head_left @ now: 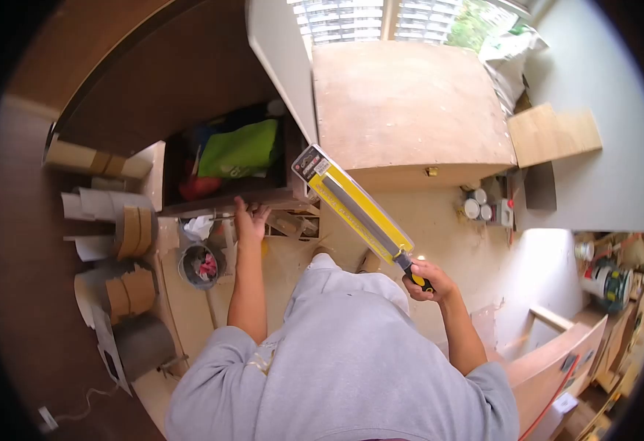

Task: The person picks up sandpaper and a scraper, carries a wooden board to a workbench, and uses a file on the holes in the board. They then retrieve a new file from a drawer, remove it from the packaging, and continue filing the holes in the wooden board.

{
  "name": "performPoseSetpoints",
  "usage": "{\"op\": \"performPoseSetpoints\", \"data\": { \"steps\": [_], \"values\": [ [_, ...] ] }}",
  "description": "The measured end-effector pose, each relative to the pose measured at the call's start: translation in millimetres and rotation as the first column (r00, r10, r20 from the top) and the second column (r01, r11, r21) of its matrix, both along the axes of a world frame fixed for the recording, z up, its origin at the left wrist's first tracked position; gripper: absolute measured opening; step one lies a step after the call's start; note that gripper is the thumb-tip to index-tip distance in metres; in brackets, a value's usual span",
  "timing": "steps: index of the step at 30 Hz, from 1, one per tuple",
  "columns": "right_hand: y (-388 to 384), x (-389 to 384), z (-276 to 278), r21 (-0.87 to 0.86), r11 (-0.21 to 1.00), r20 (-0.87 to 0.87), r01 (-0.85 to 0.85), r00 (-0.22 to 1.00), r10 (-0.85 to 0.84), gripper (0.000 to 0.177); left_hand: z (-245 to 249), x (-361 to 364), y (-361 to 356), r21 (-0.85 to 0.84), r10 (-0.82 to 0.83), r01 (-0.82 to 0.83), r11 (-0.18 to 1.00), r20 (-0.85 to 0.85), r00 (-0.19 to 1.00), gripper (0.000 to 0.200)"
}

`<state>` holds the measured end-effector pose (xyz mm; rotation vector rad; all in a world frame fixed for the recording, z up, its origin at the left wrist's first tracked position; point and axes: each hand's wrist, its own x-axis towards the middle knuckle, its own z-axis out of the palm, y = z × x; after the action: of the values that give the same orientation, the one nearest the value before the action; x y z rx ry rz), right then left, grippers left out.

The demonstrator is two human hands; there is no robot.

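Note:
My right hand is wrapped round the black-and-yellow handle of a packaged file. The file's long grey blade lies on a yellow card under clear plastic, slanting up and to the left in front of me. On the other side, my left hand has its fingers spread at the front of a dark drawer; it appears to touch the drawer's front edge. Inside the drawer lie a bright green bag and a red item, with darker contents partly hidden.
A bucket with scraps stands below the drawer on the left. Rolled sheets line the left side. Ahead is a large wooden box. Paint cans stand to the right, and a wooden panel leans at the lower right.

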<state>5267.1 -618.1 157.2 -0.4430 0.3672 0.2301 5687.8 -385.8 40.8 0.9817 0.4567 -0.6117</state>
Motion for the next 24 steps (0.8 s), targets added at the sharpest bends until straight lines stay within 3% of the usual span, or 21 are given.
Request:
{"op": "performPoseSetpoints", "data": {
  "steps": [3, 7, 10, 11, 14, 16, 18, 22, 24],
  "values": [
    [12, -25, -13, 0.038, 0.996, -0.022, 0.077, 0.997, -0.076, 0.037, -10, 18, -4, -0.059, 0.06, -0.062, 0.996, -0.021, 0.998, 0.087],
    [31, -36, -22, 0.073, 0.987, -0.02, 0.147, 0.989, -0.146, 0.034, 7, 29, -23, -0.03, -0.013, 0.015, 0.999, 0.048, 0.999, 0.096],
    [44, -32, -19, 0.089, 0.976, -0.026, 0.198, 0.98, -0.197, 0.033, 9, 54, -51, -0.061, 0.03, -0.03, 0.998, 0.0, 1.0, 0.093],
    [50, -30, -17, 0.094, 0.973, -0.032, 0.211, 0.977, -0.209, 0.032, 1, 69, -60, -0.124, -0.061, 0.072, 0.99, 0.09, 0.994, 0.087],
    [66, -24, -6, 0.063, 0.964, -0.081, 0.257, 0.964, -0.252, 0.031, -4, 115, -103, -0.124, -0.07, 0.068, 0.99, -0.01, 0.998, 0.078],
    [83, -25, -1, 0.043, 0.952, -0.099, 0.303, 0.95, -0.297, 0.031, -16, 155, -127, -0.105, -0.167, 0.168, 0.98, 0.016, 0.986, 0.076],
    [103, -29, -3, 0.036, 0.936, -0.087, 0.349, 0.935, -0.345, 0.031, 0, 170, -151, -0.064, -0.147, 0.158, 0.985, 0.154, 0.977, 0.072],
    [144, -30, 4, 0.064, 0.874, -0.131, 0.482, 0.872, -0.471, 0.031, -56, 256, -174, -0.117, -0.351, 0.425, 0.898, 0.392, 0.85, 0.061],
    [161, -32, 9, 0.039, 0.843, -0.134, 0.537, 0.839, -0.528, 0.028, -46, 223, -183, -0.057, -0.32, 0.355, 0.933, 0.32, 0.892, 0.055]
  ]
}}
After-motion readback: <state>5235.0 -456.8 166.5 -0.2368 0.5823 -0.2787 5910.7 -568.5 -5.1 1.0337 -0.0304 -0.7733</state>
